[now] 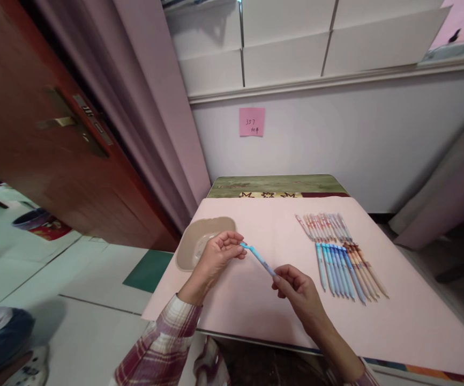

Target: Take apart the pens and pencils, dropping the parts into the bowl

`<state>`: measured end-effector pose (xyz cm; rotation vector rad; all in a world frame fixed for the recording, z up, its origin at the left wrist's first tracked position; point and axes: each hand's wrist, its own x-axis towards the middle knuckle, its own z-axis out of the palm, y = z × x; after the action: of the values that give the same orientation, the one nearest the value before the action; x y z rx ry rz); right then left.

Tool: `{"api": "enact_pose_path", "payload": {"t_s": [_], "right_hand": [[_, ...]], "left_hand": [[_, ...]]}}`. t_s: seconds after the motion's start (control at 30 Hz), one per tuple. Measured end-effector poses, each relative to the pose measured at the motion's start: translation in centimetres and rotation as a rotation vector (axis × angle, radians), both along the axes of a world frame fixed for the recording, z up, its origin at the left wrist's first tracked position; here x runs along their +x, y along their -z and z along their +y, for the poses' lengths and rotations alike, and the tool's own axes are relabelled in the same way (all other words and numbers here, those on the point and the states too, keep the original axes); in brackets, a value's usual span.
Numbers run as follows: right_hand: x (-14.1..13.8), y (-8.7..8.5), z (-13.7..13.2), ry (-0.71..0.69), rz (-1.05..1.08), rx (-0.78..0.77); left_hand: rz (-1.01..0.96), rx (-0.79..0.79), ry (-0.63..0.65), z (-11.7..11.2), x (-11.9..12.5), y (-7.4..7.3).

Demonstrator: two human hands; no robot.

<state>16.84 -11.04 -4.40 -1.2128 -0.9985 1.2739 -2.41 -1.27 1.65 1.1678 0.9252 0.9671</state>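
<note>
My right hand [299, 292] pinches the lower end of a slim blue pen [262, 260], which slants up and left above the table. At its upper end, my left hand [224, 251] closes thumb and fingers on a small bright-blue pen part [244, 245]. Whether this part is joined to the pen I cannot tell. Just behind the left hand stands a beige plastic basin [186, 249]; its inside is partly hidden. Right of my hands lie several blue pens [338, 271], brown-topped pens [366, 271] beside them, and a row of pale, red-patterned pens [325, 227] above.
A pale pink sheet [256, 220] covers the table, with a green patterned edge [272, 184] at the back. A pink note [252, 122] is stuck on the wall. On the left are a brown door [55, 161] and another person's leg [1, 338].
</note>
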Motion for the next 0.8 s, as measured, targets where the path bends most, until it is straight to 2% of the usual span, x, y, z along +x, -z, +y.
{"api": "enact_pose_path", "payload": {"t_s": [0.33,0.8], "right_hand": [[-0.2,0.1,-0.6,-0.014,0.006,0.011],[-0.3,-0.1,-0.9,-0.029,0.0,-0.004]], "left_hand": [[0.038,0.029,-0.017,-1.0,-0.1,-1.6],[0.188,0.144,0.03,-0.6,-0.3,-2.0]]}}
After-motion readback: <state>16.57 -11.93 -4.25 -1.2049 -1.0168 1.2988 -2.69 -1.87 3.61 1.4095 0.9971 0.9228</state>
